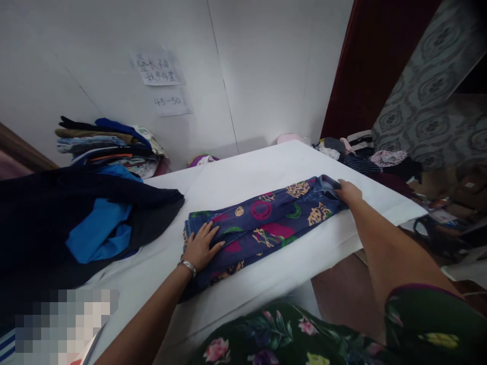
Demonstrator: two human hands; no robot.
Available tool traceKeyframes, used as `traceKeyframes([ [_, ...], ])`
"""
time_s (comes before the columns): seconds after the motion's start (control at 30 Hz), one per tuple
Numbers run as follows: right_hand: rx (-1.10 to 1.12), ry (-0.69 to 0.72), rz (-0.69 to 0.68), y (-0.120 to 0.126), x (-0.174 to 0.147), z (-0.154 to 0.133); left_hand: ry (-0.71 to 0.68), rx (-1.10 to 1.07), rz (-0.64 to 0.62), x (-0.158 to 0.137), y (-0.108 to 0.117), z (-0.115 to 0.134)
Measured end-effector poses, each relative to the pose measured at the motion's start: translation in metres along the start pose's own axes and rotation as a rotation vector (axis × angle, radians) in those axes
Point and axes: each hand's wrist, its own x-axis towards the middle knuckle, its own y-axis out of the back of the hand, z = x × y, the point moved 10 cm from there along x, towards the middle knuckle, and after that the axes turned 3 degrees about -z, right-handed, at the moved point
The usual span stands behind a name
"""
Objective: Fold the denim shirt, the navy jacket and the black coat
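A dark blue denim jacket [262,218] with magenta, green and tan prints lies in a long narrow fold across the white table. What looks like its collar is at the right end. My left hand [201,246], with a bracelet at the wrist, rests flat on the left end, fingers spread. At the other end my right hand [348,192] pinches the edge by the collar; part of its fingers is hidden. The underside of the fold cannot be seen.
The white table [289,159] stands against a wall with two paper notes [162,68]. Folded clothes [110,144] are stacked at the back left, in front of them dark garments [152,208] and a bright blue cloth [101,230]. More clothes [365,152] lie beyond the right edge.
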Motion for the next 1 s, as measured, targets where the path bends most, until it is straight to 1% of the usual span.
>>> traceKeyframes([
  [0.03,-0.008,-0.005,0.012,0.001,-0.001,-0.002,-0.002,-0.014,0.008,0.000,-0.002,0.000],
  [0.07,0.000,0.019,0.054,0.005,-0.004,-0.008,-0.006,-0.026,0.017,0.000,-0.004,-0.001],
  [0.1,0.029,0.074,0.118,0.011,-0.009,-0.020,-0.010,-0.035,0.026,0.000,-0.005,-0.001],
  [0.17,0.149,0.250,0.228,0.021,-0.029,-0.055,-0.012,-0.046,0.045,-0.001,-0.006,-0.002],
  [0.2,0.229,0.355,0.233,0.021,-0.043,-0.075,-0.011,-0.049,0.052,-0.002,-0.005,-0.001],
  [0.27,0.382,0.550,0.153,0.011,-0.072,-0.115,-0.004,-0.059,0.054,-0.002,-0.004,-0.001],
  [0.33,0.458,0.698,0.042,-0.005,-0.102,-0.147,0.013,-0.084,0.042,-0.002,-0.001,-0.002],
  [0.4,0.444,0.792,-0.036,-0.020,-0.125,-0.168,0.033,-0.124,0.038,-0.001,0.006,-0.003],
  [0.43,0.424,0.813,-0.046,-0.023,-0.132,-0.174,0.040,-0.145,0.052,0.001,0.011,-0.003],
  [0.5,0.404,0.807,-0.014,-0.022,-0.136,-0.180,0.039,-0.184,0.115,0.007,0.028,0.000],
  [0.57,0.426,0.770,0.047,-0.012,-0.136,-0.184,0.017,-0.219,0.187,0.018,0.044,0.009],
  [0.6,0.443,0.753,0.067,-0.008,-0.135,-0.187,0.001,-0.233,0.206,0.025,0.050,0.016],
  [0.67,0.478,0.712,0.079,-0.003,-0.135,-0.193,-0.028,-0.247,0.201,0.044,0.056,0.035],
  [0.73,0.543,0.606,0.092,-0.004,-0.130,-0.191,-0.056,-0.232,0.163,0.066,0.055,0.060],
  [0.8,0.690,0.441,0.096,-0.010,-0.122,-0.177,-0.089,-0.203,0.125,0.090,0.050,0.088],
  [0.87,0.915,0.284,0.045,-0.026,-0.114,-0.158,-0.128,-0.182,0.095,0.113,0.043,0.115],
  [0.93,1.108,0.176,-0.027,-0.044,-0.109,-0.144,-0.154,-0.174,0.071,0.135,0.035,0.138],
  [1.0,1.162,0.125,-0.073,-0.057,-0.106,-0.136,-0.169,-0.169,0.052,0.154,0.027,0.158],
])
